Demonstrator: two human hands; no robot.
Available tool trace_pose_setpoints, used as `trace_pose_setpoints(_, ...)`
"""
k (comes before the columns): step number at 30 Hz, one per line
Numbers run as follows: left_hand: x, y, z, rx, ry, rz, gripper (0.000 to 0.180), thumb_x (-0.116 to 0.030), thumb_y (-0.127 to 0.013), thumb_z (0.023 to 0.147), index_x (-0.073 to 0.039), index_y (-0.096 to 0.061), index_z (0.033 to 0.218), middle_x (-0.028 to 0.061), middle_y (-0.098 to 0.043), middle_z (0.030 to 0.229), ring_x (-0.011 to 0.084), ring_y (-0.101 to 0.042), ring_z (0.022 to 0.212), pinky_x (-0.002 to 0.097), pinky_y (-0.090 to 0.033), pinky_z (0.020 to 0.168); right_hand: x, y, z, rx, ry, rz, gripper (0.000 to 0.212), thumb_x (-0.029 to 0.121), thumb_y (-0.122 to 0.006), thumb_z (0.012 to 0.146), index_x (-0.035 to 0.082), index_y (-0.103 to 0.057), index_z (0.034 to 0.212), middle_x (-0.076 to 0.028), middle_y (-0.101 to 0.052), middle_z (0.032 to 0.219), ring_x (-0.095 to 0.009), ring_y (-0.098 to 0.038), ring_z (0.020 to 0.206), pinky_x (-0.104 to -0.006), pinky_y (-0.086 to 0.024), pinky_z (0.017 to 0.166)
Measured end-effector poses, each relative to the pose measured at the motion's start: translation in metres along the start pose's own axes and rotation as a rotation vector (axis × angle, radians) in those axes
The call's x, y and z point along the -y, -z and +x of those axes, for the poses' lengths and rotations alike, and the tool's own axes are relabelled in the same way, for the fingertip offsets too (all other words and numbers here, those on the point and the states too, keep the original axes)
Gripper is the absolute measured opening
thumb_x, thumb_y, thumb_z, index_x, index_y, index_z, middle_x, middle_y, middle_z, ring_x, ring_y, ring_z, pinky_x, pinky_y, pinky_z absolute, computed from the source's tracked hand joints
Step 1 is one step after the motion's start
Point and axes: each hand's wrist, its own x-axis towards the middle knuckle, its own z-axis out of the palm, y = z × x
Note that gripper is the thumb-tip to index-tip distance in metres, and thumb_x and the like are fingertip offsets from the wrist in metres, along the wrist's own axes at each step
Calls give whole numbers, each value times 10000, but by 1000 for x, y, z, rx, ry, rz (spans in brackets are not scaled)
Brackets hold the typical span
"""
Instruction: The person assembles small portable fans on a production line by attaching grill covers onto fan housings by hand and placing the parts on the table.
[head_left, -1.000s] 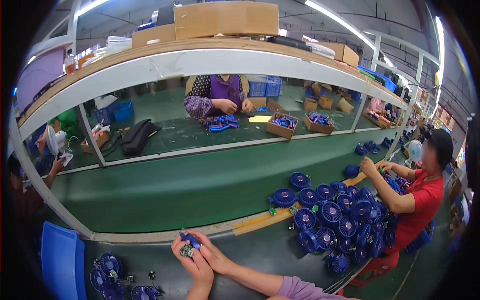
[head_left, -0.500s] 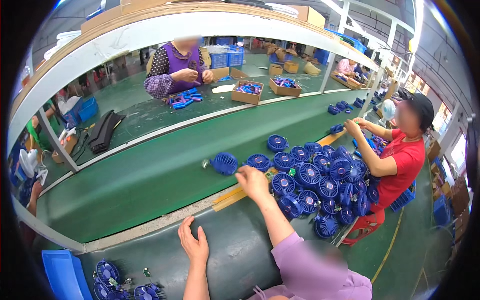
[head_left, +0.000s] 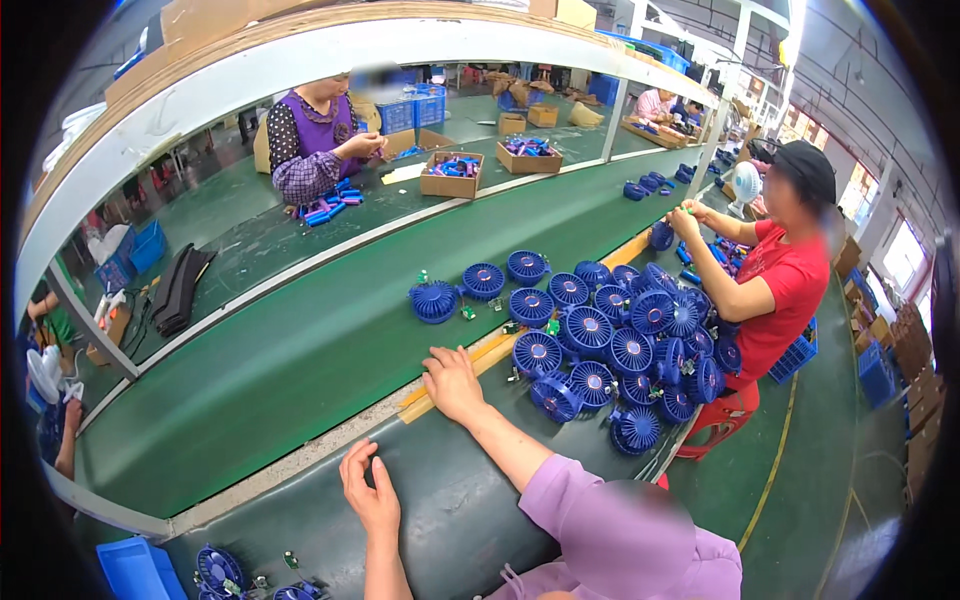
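My left hand (head_left: 371, 490) hovers over or rests on the dark green worktop, fingers stretched out and a little apart, with nothing in it. My right hand (head_left: 456, 384), in a lavender sleeve, is open at the belt's near edge beside a yellow strip (head_left: 487, 352). No object shows in its fingers. Just beyond it, on the green belt, lies a round dark blue fan head (head_left: 434, 302) with a small green circuit board at its top. Another fan head (head_left: 483, 281) lies beside it. To the right, a large pile of blue fan heads (head_left: 630, 350) covers the belt edge and worktop.
At lower left stand a blue bin (head_left: 138, 570) and more fan heads (head_left: 220, 570). A co-worker in red (head_left: 770, 300) handles a small part at right. Across the belt, another in purple works near boxes of blue and purple cylinders (head_left: 452, 173). A white frame (head_left: 90, 315) spans the belt.
My right hand has drawn back from the fan head, toward me and to the left. That fan head now lies flatter, its board pointing up. The whole view has shifted slightly; my left hand stays open.
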Motion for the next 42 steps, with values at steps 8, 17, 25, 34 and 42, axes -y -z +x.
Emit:
trace_pose_setpoints(8,-155,65,-14,-225,-744,-570,170,-100,-565,925,-32,-557,1081,75,-538,905,136,-487,776,267,-410,655,9,5,3,-8,-23,114,216,158,-663,828,48,-685,1013,-150,-598,1222,-313,-509,1207,-503,-314,1117)
trace_pose_setpoints(17,-147,91,-118,-361,-381,-1063,619,-385,-633,847,-53,-465,1341,152,-579,1257,301,-534,1150,463,-409,986,2,-4,2,56,-42,59,249,178,-642,854,58,-662,1070,-154,-564,1280,-315,-479,1254,-503,-298,1128)
trace_pose_setpoints(25,-123,84,-115,-273,-419,-1205,568,-358,-615,869,-41,-473,1318,161,-576,1240,303,-537,1132,457,-412,980,2,2,3,27,-32,71,250,155,-637,845,38,-641,1067,-191,-558,1268,-335,-476,1240,-508,-281,1128)
trace_pose_setpoints(34,-95,63,-105,-193,-592,-1348,512,-328,-595,893,-29,-481,1293,171,-573,1220,305,-540,1111,450,-415,973,2,5,3,53,-32,49,267,169,-632,856,48,-635,1094,-177,-548,1291,-324,-470,1261,-501,-274,1134)
trace_pose_setpoints(42,-73,39,-83,-90,-748,-1486,463,-301,-577,915,-18,-489,1271,180,-570,1203,307,-542,1093,444,-417,966,2,2,2,73,-45,26,274,180,-623,872,63,-633,1119,-160,-540,1308,-312,-460,1276,-494,-269,1141)
